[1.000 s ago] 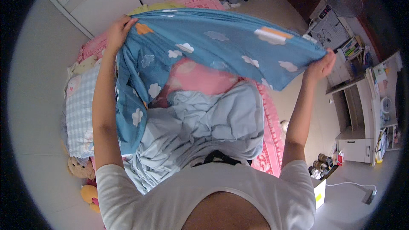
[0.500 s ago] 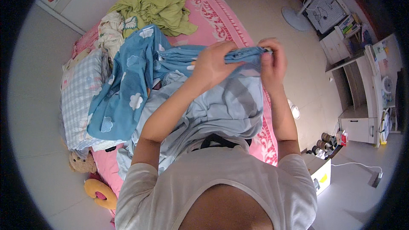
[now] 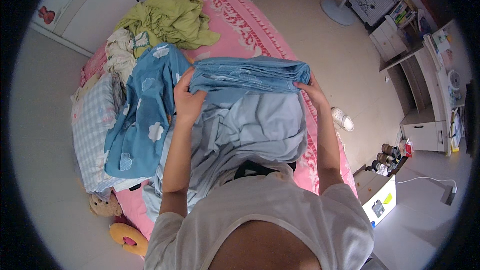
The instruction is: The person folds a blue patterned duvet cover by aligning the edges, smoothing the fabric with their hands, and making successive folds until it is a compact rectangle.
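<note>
A blue cloth folded into a long flat stack of layers (image 3: 250, 74) stretches between my two hands over the bed. My left hand (image 3: 188, 101) is closed on its left end, thumb in front. The right end is pinched by my right hand (image 3: 313, 92), with the thumb on the near side. Below the stack, a rumpled light grey-blue sheet (image 3: 260, 125) spreads toward my body. Left of my left hand lies a blue cloth with white cloud prints (image 3: 142, 115). It partly covers a checked pillow (image 3: 90, 132).
A crumpled green cloth (image 3: 172, 20) lies on the pink patterned bedspread (image 3: 227, 12) at the far left. A teddy bear (image 3: 105, 204) and an orange ring cushion (image 3: 127, 237) sit by the bed's left side. Right of the bed are a white clog (image 3: 342, 119), a fan base (image 3: 338, 12) and a desk (image 3: 425, 132).
My left hand has moved left from the middle of the folded cloth to its left end. The cloth now faces me as a wide, flat stack. My right hand has moved slightly down.
</note>
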`<state>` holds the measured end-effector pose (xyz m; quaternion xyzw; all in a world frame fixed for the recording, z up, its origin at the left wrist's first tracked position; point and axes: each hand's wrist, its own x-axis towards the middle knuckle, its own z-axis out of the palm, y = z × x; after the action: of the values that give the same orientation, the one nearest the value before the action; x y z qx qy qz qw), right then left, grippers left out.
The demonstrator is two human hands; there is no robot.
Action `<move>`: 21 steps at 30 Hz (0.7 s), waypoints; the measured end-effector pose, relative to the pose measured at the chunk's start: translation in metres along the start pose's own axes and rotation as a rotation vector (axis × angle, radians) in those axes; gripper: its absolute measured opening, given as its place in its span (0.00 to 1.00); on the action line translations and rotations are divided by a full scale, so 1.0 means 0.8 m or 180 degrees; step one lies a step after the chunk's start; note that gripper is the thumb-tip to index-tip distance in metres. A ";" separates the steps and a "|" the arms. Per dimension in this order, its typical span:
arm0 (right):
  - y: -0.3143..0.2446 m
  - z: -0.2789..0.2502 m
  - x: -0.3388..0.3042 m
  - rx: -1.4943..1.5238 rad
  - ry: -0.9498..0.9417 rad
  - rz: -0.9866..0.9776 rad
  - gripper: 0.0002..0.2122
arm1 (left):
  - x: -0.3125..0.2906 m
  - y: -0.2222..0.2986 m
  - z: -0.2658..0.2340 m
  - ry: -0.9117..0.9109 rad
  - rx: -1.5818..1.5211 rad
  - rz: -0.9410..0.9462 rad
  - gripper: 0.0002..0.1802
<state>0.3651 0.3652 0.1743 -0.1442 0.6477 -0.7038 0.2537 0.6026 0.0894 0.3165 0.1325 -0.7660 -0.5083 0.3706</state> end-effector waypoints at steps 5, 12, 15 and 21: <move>0.022 -0.053 0.044 -0.1174 0.0286 -0.0242 0.11 | 0.014 0.022 0.000 -0.0320 -0.0074 -0.0336 0.19; -0.035 -0.031 0.070 0.1775 0.0681 -0.0528 0.11 | -0.011 0.001 -0.032 -0.0446 0.0042 -0.0173 0.11; 0.002 -0.036 0.070 0.2911 0.0636 0.0466 0.17 | -0.025 0.005 -0.016 -0.1298 -0.0347 0.0195 0.12; -0.077 -0.001 -0.002 0.2714 -0.0048 0.1231 0.24 | -0.089 0.019 0.038 -0.2920 -0.0348 0.0012 0.18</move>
<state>0.3554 0.3688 0.2350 0.0912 0.3139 -0.8458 0.4216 0.6325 0.1582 0.2927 -0.1273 -0.8231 -0.5534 0.0007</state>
